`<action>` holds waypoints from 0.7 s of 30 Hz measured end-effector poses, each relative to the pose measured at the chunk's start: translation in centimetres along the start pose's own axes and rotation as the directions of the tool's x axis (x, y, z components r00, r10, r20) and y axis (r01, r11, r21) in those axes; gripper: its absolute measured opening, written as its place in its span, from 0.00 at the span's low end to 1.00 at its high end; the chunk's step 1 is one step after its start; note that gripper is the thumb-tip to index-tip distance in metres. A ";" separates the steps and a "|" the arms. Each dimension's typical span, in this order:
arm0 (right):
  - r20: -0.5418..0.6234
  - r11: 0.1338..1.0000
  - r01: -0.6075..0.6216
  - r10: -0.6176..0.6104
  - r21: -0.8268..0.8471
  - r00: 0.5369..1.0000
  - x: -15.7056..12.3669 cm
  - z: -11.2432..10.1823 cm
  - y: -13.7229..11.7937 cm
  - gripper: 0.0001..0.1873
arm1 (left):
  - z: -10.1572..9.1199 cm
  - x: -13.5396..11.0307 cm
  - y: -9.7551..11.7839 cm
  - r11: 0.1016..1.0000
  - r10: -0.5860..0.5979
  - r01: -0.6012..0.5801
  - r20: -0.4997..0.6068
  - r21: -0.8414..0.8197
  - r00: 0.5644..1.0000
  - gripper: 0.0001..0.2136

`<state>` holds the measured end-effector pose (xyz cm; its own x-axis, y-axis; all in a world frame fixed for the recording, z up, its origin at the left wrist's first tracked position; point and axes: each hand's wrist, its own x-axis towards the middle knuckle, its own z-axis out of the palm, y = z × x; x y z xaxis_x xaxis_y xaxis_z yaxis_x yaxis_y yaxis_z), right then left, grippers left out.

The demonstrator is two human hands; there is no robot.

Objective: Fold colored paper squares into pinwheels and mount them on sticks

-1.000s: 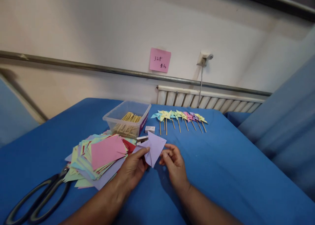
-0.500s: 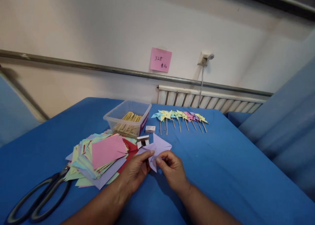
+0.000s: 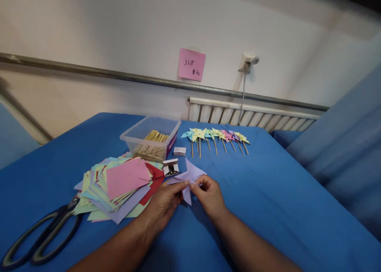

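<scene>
Between both hands is a purple paper pinwheel (image 3: 194,172), its corners folded in toward the middle. My left hand (image 3: 166,196) grips it from the left, thumb on the folded centre. From the right, my right hand (image 3: 210,194) pinches it with thumb and finger near the same centre. Just behind the left fingers stands an open small box (image 3: 171,168) with dark metal bits in it, perhaps pins. The heap of coloured paper sheets (image 3: 126,179), pink on top, lies left of my left hand. Whether a pin is between the fingers is hidden.
Scissors (image 3: 53,228) with dark handles lie at the left, tips under the paper. A clear plastic box (image 3: 143,145) holds thin wooden sticks (image 3: 154,137). Beside it is a small white box (image 3: 179,151). Several finished pinwheels on sticks (image 3: 216,135) lie in a row on the blue cloth (image 3: 282,208).
My fingers have drawn the pinwheel's folds together at the centre, so its star shape shows more clearly. The view has tilted slightly, lifting the background things in the picture.
</scene>
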<state>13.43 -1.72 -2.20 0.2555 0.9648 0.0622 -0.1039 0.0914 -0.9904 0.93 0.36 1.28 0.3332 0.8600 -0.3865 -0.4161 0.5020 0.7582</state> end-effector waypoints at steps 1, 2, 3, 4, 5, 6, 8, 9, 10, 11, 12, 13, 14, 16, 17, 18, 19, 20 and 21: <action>0.001 1.000 -0.001 0.001 -0.002 1.000 0.0 0.0 0.0 0.13 | 0.1 0.0 0.0 1.000 0.000 0.000 0.000 0.003 1.000 0.08; -0.001 1.000 -0.001 0.001 -0.003 1.000 0.0 0.0 0.0 0.14 | 0.1 -0.1 0.1 1.000 0.000 0.000 -0.001 0.007 1.000 0.08; -0.004 1.000 -0.001 0.001 -0.005 1.000 0.0 0.0 0.0 0.14 | 0.2 -0.1 0.1 1.000 0.001 -0.001 -0.002 0.011 1.000 0.08; -0.006 1.000 0.000 0.000 -0.007 1.000 0.0 0.0 0.0 0.14 | 0.2 -0.1 0.1 1.000 0.001 -0.001 -0.003 0.016 1.000 0.09; -0.010 1.000 0.004 -0.004 -0.008 1.000 0.0 0.0 0.0 0.14 | 0.2 -0.1 0.1 1.000 0.004 -0.003 -0.005 0.022 1.000 0.09; -0.011 1.000 0.006 -0.006 -0.008 1.000 0.0 0.0 0.0 0.14 | 0.2 -0.1 0.1 1.000 0.006 -0.005 -0.008 0.031 1.000 0.09; -0.013 1.000 0.006 -0.007 -0.009 1.000 0.0 0.1 0.0 0.13 | 0.2 -0.1 0.1 0.999 0.010 -0.009 -0.009 0.048 1.000 0.07; -0.014 1.000 0.005 -0.005 -0.009 1.000 0.0 0.1 0.0 0.13 | 0.1 0.0 0.1 0.999 0.013 -0.013 -0.010 0.051 1.000 0.05; -0.015 1.000 0.003 -0.003 -0.009 1.000 0.0 0.1 0.0 0.13 | 0.1 0.0 0.1 0.998 0.014 -0.014 -0.011 0.053 1.000 0.05; -0.016 1.000 0.001 -0.001 -0.009 1.000 0.0 0.1 0.0 0.14 | 0.1 0.0 0.1 0.998 0.014 -0.013 -0.015 0.055 1.000 0.05; -0.016 1.000 -0.001 0.001 -0.009 1.000 -0.1 0.2 0.0 0.14 | 0.1 0.1 0.1 0.998 0.012 -0.011 -0.018 0.055 1.000 0.05; -0.017 1.000 0.000 0.000 -0.008 1.000 -0.1 0.2 0.0 0.14 | 0.1 0.0 0.1 0.998 0.011 -0.010 -0.020 0.058 1.000 0.05; -0.015 1.000 0.003 -0.003 -0.007 1.000 -0.2 0.2 -0.1 0.14 | 0.1 0.0 0.0 0.998 0.011 -0.010 -0.022 0.064 1.000 0.06; 0.000 1.000 0.006 -0.006 -0.008 1.000 -0.3 0.2 -0.2 0.14 | 0.1 0.0 0.1 0.997 0.018 -0.017 -0.018 0.082 1.000 0.07; 0.017 1.000 0.008 -0.008 -0.010 1.000 -0.3 0.1 -0.2 0.14 | 0.0 0.0 0.1 0.995 0.025 -0.023 -0.016 0.093 1.000 0.07; 0.035 1.000 0.011 -0.011 -0.005 0.999 -0.4 0.0 -0.3 0.13 | -0.1 0.0 0.2 0.994 0.033 -0.032 -0.015 0.103 0.999 0.07; 0.044 1.000 0.014 -0.015 0.015 0.999 -0.3 -0.1 -0.3 0.12 | -0.2 0.1 0.4 0.993 0.042 -0.040 -0.016 0.114 0.999 0.06; 0.039 0.999 0.014 -0.016 0.051 0.999 -0.2 -0.3 -0.4 0.11 | -0.3 0.2 0.5 0.991 0.048 -0.046 -0.011 0.125 0.999 0.06; 0.015 0.995 0.012 -0.014 0.103 1.000 -0.1 -0.6 -0.5 0.12 | -0.5 0.2 0.8 0.989 0.045 -0.044 -0.001 0.139 0.999 0.06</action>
<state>14.00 -1.99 -1.82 0.2421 0.9671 0.0779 -0.1988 0.1280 -0.9716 0.25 1.01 1.52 0.3132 0.8817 -0.3528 -0.3084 0.4458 0.8404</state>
